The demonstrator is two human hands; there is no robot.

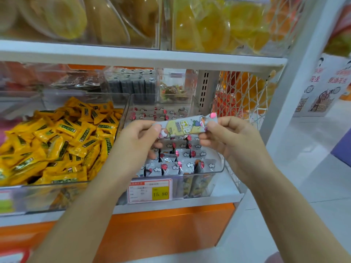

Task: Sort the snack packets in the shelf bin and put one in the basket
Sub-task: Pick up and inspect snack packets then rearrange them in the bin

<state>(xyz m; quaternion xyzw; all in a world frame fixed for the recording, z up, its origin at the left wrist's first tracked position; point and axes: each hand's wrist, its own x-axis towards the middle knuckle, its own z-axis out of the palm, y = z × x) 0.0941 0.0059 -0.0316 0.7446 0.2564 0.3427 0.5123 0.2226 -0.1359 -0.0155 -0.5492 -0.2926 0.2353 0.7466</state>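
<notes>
Above the bin (214, 171), your left hand (140, 138) and right hand (227, 138) each pinch one end of a packet (185, 125), held level. The step appears to be selection, with the other packets standing in rows in the bin. Next, carry it to the basket, which is out of view. Left of the bin lie yellow sweets (57, 141); its front bears a price tag (150, 190). Nothing obstructs you.

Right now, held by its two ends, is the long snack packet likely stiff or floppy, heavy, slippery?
Probably fairly stiff: the snack packet spans straight between the left hand and right hand without sagging. Likely light, since fingertip pinches carry it. Its glossy surface may be slippery.
</notes>
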